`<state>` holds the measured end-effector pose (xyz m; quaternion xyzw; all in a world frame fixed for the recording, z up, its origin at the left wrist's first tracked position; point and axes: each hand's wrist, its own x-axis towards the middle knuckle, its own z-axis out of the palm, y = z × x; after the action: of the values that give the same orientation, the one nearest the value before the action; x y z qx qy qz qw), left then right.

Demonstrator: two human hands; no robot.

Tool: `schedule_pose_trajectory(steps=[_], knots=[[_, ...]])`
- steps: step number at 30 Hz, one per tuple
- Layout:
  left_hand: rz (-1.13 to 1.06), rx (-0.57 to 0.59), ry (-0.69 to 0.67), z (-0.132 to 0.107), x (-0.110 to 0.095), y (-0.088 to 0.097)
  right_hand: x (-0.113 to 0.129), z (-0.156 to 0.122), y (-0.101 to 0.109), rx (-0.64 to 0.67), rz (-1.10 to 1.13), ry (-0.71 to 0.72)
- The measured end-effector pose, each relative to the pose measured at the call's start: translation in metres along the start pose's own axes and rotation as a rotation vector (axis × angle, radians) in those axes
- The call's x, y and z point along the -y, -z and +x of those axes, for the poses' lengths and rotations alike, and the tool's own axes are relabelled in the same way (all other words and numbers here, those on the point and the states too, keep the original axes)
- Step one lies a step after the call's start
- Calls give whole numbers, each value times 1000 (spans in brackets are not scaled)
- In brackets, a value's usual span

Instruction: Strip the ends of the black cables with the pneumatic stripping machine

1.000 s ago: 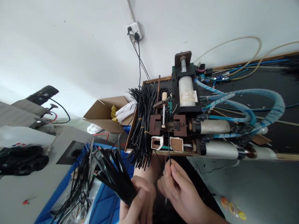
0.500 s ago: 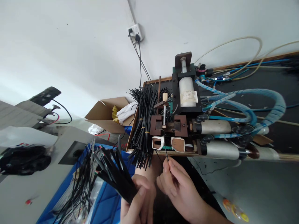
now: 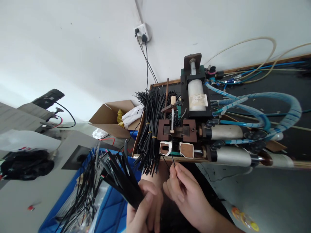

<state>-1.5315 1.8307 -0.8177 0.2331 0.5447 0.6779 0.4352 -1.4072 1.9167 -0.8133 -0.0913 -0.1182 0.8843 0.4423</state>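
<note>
My left hand (image 3: 145, 208) is closed round a fanned bundle of flat black cables (image 3: 119, 179) at the bottom centre. My right hand (image 3: 186, 194) pinches a single thin black cable (image 3: 172, 154) between thumb and fingers. That cable's upper end reaches into the gap between the two white-edged guides of the brown clamp block (image 3: 177, 131) on a pneumatic machine (image 3: 198, 103). A heap of cut black cables (image 3: 150, 129), tied with yellow bands, lies just left of the clamp.
The machine sits on a wooden-edged black board (image 3: 286, 129) with blue air hoses (image 3: 267, 106) and metal cylinders (image 3: 230, 155). A blue bin (image 3: 107, 210) with loose cables is lower left. An open cardboard box (image 3: 111, 116) and a wall socket (image 3: 142, 32) are behind.
My right hand has moved up and slightly left, pushing the single cable further into the clamp opening. My left hand keeps its hold on the bundle.
</note>
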Motion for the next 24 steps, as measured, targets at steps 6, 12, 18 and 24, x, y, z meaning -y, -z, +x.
schedule_pose_trajectory(steps=[6, 12, 18, 24], knots=[[14, -3, 4, 2, 0, 0, 1, 2, 1, -5, -11, 1], [6, 21, 16, 1, 2, 3, 1, 3, 0, 12, -9, 13], [-44, -4, 9, -2, 5, -1, -2, 3, 2, 26, 30, 11], [-10, -5, 5, -1, 0, -2, -1, 2, 0, 22, 24, 11]])
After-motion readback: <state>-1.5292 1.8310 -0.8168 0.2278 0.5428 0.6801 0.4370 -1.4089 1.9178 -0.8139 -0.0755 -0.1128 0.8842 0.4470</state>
